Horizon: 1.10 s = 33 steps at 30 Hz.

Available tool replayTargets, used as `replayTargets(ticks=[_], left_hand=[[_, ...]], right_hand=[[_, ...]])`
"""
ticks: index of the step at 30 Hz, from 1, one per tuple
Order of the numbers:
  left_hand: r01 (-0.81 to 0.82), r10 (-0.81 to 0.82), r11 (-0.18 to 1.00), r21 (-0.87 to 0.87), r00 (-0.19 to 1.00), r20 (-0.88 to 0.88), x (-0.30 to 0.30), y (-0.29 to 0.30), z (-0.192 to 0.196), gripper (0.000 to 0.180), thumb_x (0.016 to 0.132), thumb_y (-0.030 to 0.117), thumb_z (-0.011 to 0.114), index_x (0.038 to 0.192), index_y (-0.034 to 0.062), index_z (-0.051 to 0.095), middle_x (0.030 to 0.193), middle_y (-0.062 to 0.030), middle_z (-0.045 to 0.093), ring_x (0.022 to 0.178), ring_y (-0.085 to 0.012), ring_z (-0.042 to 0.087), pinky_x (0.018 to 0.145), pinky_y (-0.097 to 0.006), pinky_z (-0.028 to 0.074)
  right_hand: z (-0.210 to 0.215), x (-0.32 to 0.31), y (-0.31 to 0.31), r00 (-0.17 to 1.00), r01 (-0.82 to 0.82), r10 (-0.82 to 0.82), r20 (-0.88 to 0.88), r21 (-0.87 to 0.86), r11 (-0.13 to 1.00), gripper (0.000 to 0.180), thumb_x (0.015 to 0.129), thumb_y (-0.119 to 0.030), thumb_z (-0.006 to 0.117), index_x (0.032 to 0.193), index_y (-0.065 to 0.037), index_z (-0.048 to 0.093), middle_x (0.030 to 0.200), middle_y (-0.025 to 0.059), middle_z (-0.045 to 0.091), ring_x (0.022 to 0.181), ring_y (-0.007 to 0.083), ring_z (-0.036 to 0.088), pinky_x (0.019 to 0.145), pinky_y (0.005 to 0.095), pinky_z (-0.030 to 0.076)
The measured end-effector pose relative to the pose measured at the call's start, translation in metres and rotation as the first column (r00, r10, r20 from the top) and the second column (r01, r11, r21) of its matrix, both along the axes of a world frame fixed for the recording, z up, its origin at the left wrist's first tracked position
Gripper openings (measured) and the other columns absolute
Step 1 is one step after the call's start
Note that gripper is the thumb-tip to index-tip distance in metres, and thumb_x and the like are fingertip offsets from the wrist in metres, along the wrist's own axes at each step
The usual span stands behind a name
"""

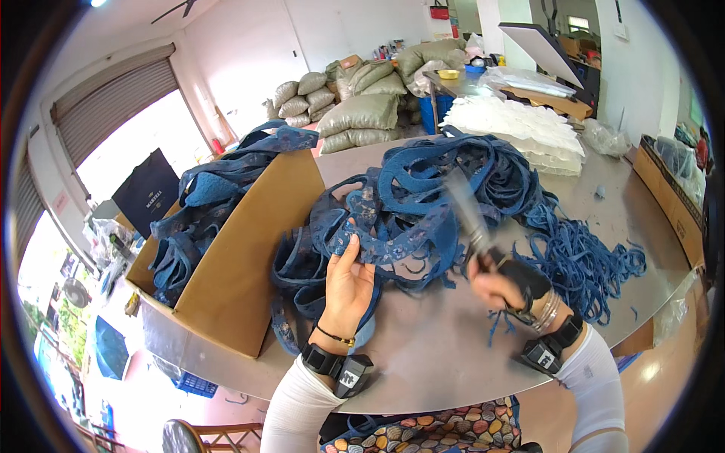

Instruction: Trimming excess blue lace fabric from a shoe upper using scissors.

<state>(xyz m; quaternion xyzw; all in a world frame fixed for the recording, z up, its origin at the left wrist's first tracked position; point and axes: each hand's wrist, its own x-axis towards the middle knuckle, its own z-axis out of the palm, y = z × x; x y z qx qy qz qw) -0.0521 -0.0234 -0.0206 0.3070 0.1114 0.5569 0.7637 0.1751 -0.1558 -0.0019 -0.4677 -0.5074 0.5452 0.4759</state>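
Observation:
My left hand pinches a blue patterned fabric strip between thumb and fingers, above the near middle of the metal table. To its right, my right hand grips a pair of scissors by the dark handles. Their blades point up and away, smeared by motion, and I cannot tell whether they touch any cloth. Beyond both hands lies a tangled heap of blue strips. More strips hang in loops beside my left hand. Thin blue offcuts are piled right of the scissors.
A cardboard box full of blue strips stands left of my left hand. White layered sheets are stacked at the table's far side. Another long carton stands by the right edge. Stuffed sacks are heaped behind the table.

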Motion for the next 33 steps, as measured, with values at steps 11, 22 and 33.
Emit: replayTargets(ticks=[11,22,33], left_hand=[[0.130,-0.117,0.982,0.139,0.988,-0.098,0.002,-0.017,0.016,0.040,0.089,0.006,0.055,0.128,0.0057,0.046,0.122,-0.0049,0.053,0.106,-0.0150,0.054,0.092,-0.032,0.044],[0.202,-0.017,0.883,0.425,0.916,-0.401,0.001,-0.018,0.012,0.064,0.081,-0.002,0.063,0.137,0.0036,0.034,0.094,-0.0030,0.060,0.075,-0.0099,0.058,0.058,-0.022,0.049],[0.146,0.013,0.900,0.410,0.933,-0.360,0.002,-0.016,0.011,0.062,0.080,-0.003,0.064,0.135,0.0029,0.037,0.092,-0.0033,0.061,0.071,-0.0097,0.057,0.056,-0.022,0.049]], right_hand=[[-0.019,-0.018,-0.002,0.946,-0.259,0.270,0.180,-0.079,0.963,0.031,0.092,-0.036,0.050,0.086,-0.005,0.053,0.060,-0.0029,0.046,0.053,0.0072,0.043,0.049,0.0227,0.036],[-0.033,-0.007,-0.005,0.913,-0.395,0.381,0.144,0.088,0.914,0.040,0.090,-0.041,0.051,0.108,-0.005,0.050,0.081,-0.0010,0.053,0.059,0.0059,0.045,0.055,0.0204,0.038],[-0.024,-0.012,-0.013,0.886,-0.463,0.463,0.014,-0.023,0.886,0.067,0.080,-0.054,0.057,0.122,-0.004,0.042,0.099,0.0022,0.052,0.068,0.0055,0.044,0.061,0.0188,0.038]])
